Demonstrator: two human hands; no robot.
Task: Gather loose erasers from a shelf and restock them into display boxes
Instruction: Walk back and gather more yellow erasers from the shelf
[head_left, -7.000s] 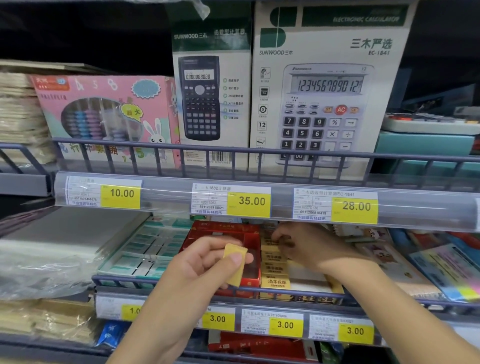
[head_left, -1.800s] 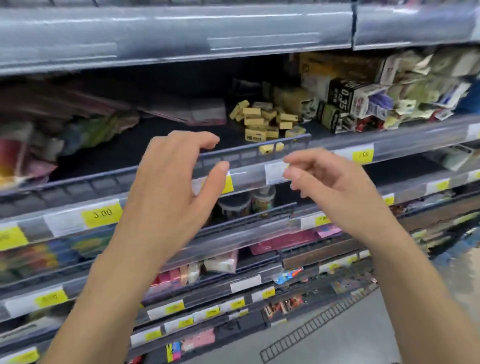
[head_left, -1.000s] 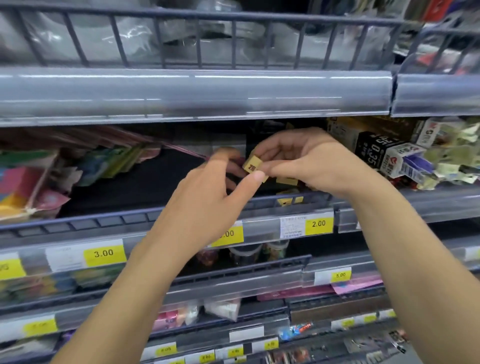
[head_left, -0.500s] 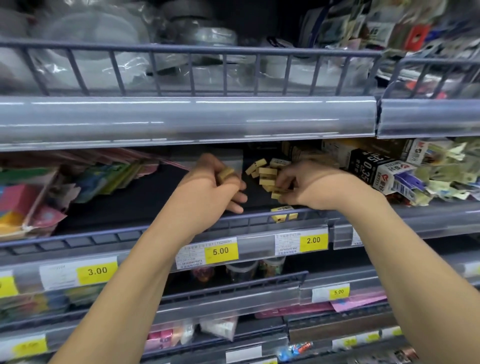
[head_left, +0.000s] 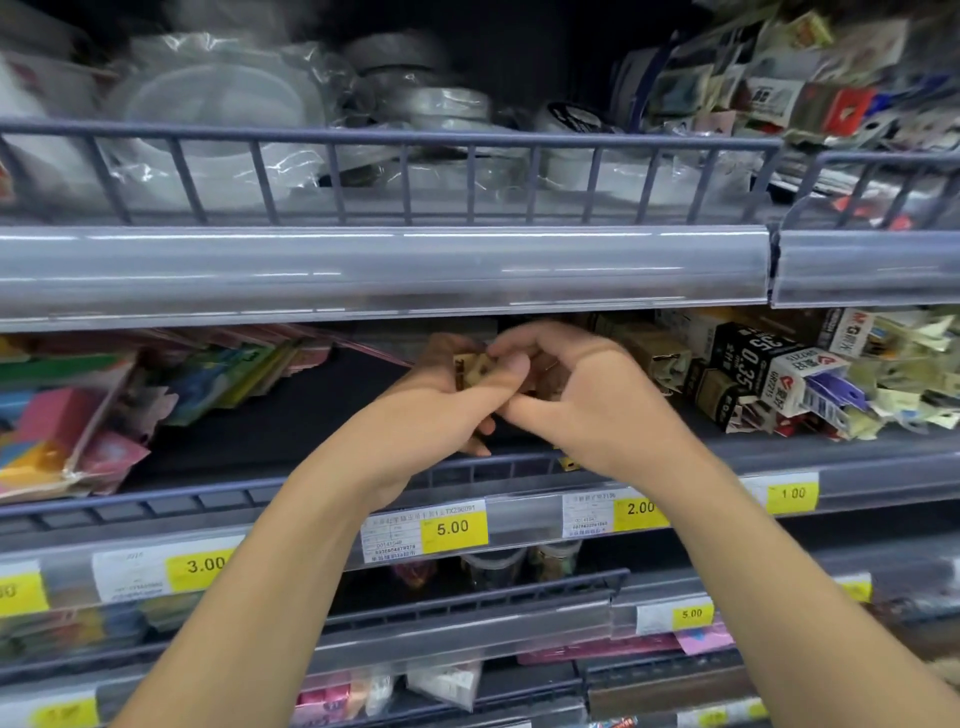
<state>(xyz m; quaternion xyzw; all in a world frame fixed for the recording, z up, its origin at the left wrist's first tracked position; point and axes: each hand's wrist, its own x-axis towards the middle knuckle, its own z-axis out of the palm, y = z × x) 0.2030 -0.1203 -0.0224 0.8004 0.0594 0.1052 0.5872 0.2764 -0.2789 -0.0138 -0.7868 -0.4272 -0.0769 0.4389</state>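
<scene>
Both hands reach into the middle shelf (head_left: 291, 415). My left hand (head_left: 441, 405) is closed around small yellow erasers (head_left: 475, 370), which show between its thumb and fingers. My right hand (head_left: 587, 400) touches it from the right, with its fingertips pinched on those erasers. One loose yellow eraser (head_left: 570, 462) lies behind the low front rail. The rest of the eraser pile is hidden behind my hands.
Small black and white boxes (head_left: 753, 374) and crumpled paper packs crowd the shelf's right side. Colourful flat packets (head_left: 78, 415) lie at its left. A low grey rail (head_left: 208, 499) with price tags runs along the front. The shelf above holds wrapped plastic plates (head_left: 218, 119).
My right hand has come up from the eraser pile and met my left hand, which has lifted slightly. The camera has tilted up a little.
</scene>
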